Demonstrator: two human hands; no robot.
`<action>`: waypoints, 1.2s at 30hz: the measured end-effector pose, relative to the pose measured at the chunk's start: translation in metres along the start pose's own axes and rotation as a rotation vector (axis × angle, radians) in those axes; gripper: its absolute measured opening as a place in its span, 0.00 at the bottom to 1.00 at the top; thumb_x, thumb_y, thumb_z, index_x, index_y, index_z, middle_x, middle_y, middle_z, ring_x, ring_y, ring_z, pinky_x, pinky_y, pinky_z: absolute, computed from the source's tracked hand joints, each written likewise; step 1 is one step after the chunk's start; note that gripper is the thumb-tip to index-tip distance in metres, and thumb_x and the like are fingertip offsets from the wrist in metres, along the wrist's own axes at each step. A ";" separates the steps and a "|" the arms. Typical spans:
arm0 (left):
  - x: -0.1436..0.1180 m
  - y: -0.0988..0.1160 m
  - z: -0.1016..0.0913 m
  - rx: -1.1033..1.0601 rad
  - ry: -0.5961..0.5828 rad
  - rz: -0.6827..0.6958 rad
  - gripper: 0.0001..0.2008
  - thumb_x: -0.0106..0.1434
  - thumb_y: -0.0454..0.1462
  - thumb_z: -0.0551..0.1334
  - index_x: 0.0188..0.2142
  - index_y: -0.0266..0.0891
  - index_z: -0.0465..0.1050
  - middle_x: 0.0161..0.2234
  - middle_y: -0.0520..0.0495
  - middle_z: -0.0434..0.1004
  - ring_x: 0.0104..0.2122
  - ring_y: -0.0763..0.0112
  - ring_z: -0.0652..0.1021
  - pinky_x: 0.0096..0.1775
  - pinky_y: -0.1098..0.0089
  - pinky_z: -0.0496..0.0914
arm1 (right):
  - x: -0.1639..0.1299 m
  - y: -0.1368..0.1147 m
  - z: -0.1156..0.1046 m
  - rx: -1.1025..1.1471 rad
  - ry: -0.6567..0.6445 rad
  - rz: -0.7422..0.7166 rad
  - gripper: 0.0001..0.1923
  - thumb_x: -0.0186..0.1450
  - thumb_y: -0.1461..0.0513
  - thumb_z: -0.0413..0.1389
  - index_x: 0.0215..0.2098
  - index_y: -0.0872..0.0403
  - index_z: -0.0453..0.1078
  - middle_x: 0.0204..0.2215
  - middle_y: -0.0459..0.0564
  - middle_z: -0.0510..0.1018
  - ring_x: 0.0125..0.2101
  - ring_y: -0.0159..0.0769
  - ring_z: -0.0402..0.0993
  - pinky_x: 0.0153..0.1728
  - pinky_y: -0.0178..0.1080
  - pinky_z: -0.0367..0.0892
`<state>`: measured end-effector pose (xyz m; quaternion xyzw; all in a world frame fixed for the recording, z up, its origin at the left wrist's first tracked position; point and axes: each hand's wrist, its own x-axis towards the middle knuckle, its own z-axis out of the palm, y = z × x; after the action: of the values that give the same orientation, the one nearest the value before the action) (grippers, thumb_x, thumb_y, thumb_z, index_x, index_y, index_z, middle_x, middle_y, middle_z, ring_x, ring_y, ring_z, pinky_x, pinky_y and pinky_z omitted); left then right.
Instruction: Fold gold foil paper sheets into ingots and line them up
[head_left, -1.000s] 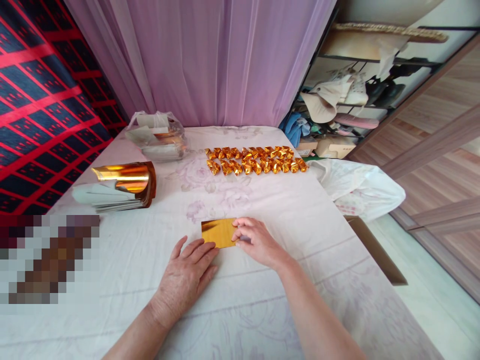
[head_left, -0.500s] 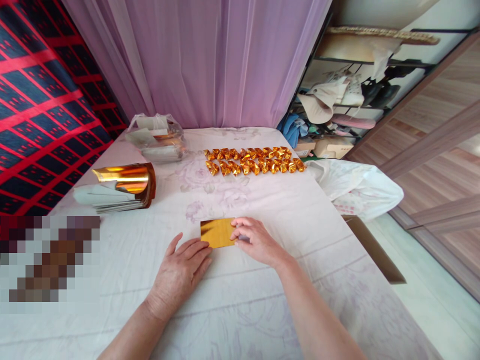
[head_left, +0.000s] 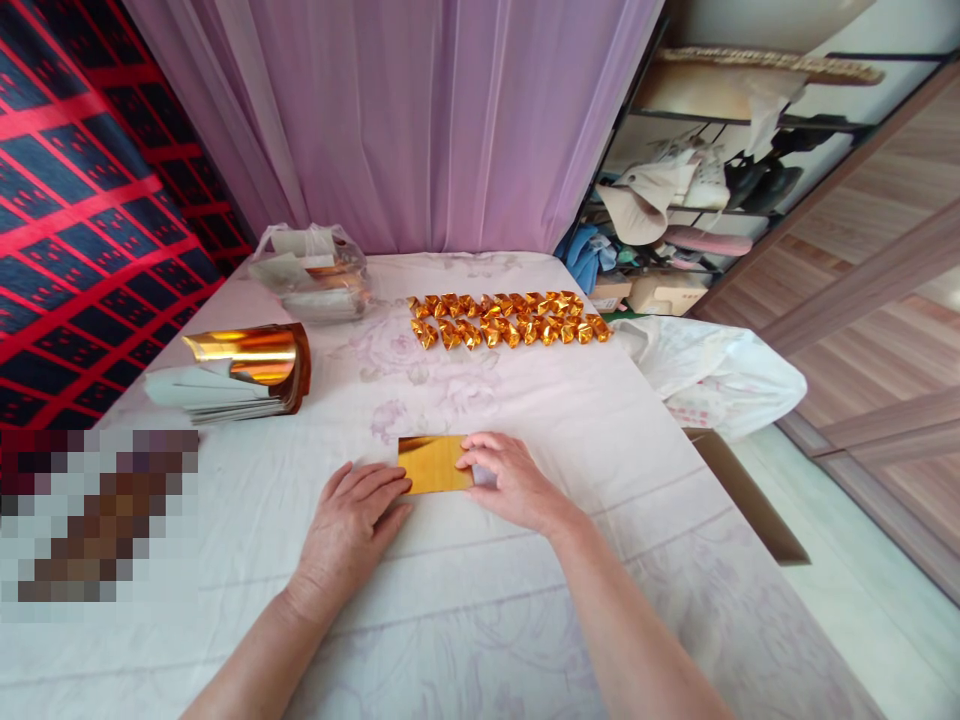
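Head cam only, looking down at a table [head_left: 570,440] under a pale flowered cloth. Gold foil sheet [head_left: 433,464] lies flat near the front middle. Left hand [head_left: 354,520] is spread flat on the cloth, fingertips just touching the sheet's lower left edge, not gripping anything. Right hand [head_left: 511,482] rests palm-down on the sheet's right end, fingers pressing it against the cloth, so more of a pin than a pinch. Further back sit two neat rows of folded gold pieces [head_left: 510,319]. Off to the left there's a stack of foil sheets [head_left: 240,372] with the top ones curling up, and a clear plastic bag [head_left: 313,272] behind it.
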<state>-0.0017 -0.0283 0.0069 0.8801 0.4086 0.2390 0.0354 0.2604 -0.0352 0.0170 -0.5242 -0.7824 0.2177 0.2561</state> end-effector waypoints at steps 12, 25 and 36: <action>0.004 0.000 0.001 -0.057 0.032 -0.064 0.10 0.69 0.42 0.58 0.42 0.46 0.78 0.42 0.49 0.83 0.43 0.61 0.79 0.51 0.53 0.66 | 0.000 0.001 -0.001 -0.036 -0.008 -0.025 0.16 0.59 0.67 0.63 0.45 0.49 0.74 0.51 0.52 0.75 0.53 0.41 0.70 0.55 0.48 0.63; 0.005 0.003 -0.001 -0.034 0.006 -0.075 0.10 0.69 0.42 0.58 0.41 0.47 0.78 0.43 0.50 0.83 0.43 0.60 0.79 0.52 0.51 0.63 | -0.001 0.003 -0.001 -0.056 0.005 -0.049 0.14 0.61 0.66 0.62 0.45 0.49 0.75 0.52 0.52 0.75 0.53 0.41 0.71 0.55 0.48 0.63; 0.004 0.004 -0.002 -0.014 -0.009 -0.054 0.11 0.69 0.43 0.58 0.44 0.49 0.79 0.44 0.48 0.82 0.44 0.59 0.79 0.55 0.48 0.63 | -0.002 0.011 0.004 -0.072 0.056 -0.099 0.07 0.66 0.62 0.60 0.39 0.46 0.80 0.49 0.50 0.78 0.50 0.39 0.74 0.52 0.47 0.65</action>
<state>0.0020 -0.0282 0.0110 0.8695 0.4304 0.2371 0.0500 0.2661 -0.0331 0.0071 -0.4998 -0.8072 0.1616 0.2692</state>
